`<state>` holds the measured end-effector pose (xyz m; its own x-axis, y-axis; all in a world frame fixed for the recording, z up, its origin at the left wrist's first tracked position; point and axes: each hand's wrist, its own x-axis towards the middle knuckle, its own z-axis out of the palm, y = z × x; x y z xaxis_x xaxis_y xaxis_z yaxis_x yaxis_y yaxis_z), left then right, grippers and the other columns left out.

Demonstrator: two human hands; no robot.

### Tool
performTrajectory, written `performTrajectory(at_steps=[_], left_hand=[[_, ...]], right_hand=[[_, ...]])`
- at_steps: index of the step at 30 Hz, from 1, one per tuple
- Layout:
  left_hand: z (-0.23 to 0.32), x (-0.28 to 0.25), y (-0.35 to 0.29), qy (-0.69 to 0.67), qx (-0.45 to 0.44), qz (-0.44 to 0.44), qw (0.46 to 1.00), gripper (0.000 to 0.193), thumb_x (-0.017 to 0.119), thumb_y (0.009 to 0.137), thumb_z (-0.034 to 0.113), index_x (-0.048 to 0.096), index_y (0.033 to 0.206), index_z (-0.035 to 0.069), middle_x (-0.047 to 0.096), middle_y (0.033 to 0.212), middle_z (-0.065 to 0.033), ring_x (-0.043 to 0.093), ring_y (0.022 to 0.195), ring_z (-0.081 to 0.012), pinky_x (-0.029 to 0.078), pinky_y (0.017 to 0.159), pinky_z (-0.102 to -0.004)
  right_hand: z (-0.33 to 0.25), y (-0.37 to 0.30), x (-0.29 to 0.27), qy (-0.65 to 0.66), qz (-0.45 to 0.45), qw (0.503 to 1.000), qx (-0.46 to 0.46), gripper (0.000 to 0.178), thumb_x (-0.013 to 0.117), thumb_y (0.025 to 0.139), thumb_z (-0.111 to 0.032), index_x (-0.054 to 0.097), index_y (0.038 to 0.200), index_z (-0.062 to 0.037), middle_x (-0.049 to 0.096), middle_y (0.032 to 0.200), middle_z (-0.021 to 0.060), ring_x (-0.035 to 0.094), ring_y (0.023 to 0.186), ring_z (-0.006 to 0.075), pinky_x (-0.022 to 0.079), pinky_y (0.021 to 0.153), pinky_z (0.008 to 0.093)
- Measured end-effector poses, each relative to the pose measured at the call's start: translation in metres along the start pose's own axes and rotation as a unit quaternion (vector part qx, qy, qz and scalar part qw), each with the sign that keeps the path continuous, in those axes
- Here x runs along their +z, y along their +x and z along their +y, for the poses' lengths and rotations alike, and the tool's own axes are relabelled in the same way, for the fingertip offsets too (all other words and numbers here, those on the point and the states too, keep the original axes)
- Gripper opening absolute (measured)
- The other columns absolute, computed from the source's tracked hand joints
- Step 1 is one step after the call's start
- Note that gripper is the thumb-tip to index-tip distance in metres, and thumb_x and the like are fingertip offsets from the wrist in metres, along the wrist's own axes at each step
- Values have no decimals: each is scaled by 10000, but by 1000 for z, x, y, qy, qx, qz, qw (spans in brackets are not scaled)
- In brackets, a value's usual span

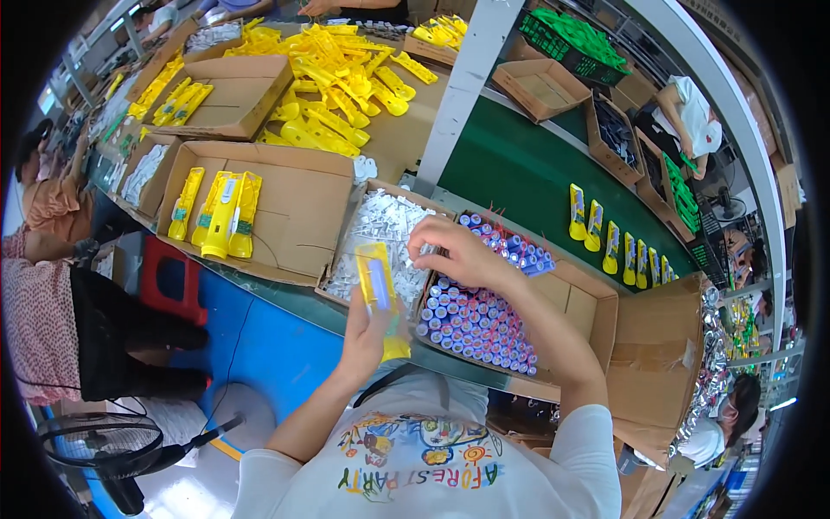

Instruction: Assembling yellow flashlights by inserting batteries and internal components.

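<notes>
My left hand grips a yellow plastic flashlight shell, held upright in front of my chest. A purple cylindrical battery lies in the shell's hollow; the lower end is blurred. My right hand is just above the carton of small white plastic parts. Its fingers are bent together, and anything between the fingertips is too small to make out. Under my right forearm is a carton full of purple batteries with thin red wires.
To the left, a shallow carton holds several yellow flashlight shells. Behind it spreads a heap of yellow shells. A metal post rises beside a green conveyor belt carrying a row of yellow shells. A fan and other people are nearby.
</notes>
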<state>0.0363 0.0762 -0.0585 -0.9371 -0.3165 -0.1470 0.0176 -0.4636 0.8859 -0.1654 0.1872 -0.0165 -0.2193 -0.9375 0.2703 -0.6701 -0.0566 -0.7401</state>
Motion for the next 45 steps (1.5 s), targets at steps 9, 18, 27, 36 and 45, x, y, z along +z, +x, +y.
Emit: performTrajectory(at_steps=[9,18,27,36,45], left_hand=[[0,7,-3,-65,-58,-65,994,391,379,948,193,311,1317,87,546,1030,-139,597,750,-216,530,669,-373],[1,8,-2,-23,-21,-120,992,349,387,1006,232,296,1313,93,548,1002,-124,587,747,-196,527,664,-351],[-1,10,-2,-24,-48,-147,988,347,406,1010,182,282,1324,102,542,992,-123,583,727,-190,533,633,-345],[1,11,8,21,-18,-152,988,340,434,1003,173,285,1293,74,526,975,-106,571,722,-167,524,618,-326],[20,3,26,83,-38,-182,979,457,515,972,170,345,1374,34,579,1094,-125,619,893,-162,512,771,-309]], right_hand=[[-30,-9,22,193,132,965,116,179,631,888,-97,623,1054,-32,613,937,40,579,836,117,464,694,252],[-30,-8,32,-114,295,948,36,130,691,816,-59,713,945,-55,671,950,51,572,957,220,430,876,336],[-40,-6,50,298,309,883,188,118,697,845,-78,722,945,-21,621,1016,65,559,968,146,447,841,290],[-30,-31,34,23,313,935,165,144,771,751,-100,645,776,-37,599,958,71,554,945,191,426,854,315],[-7,-53,-5,87,227,948,203,169,524,964,-136,595,1063,-21,622,1045,78,595,949,155,483,804,290]])
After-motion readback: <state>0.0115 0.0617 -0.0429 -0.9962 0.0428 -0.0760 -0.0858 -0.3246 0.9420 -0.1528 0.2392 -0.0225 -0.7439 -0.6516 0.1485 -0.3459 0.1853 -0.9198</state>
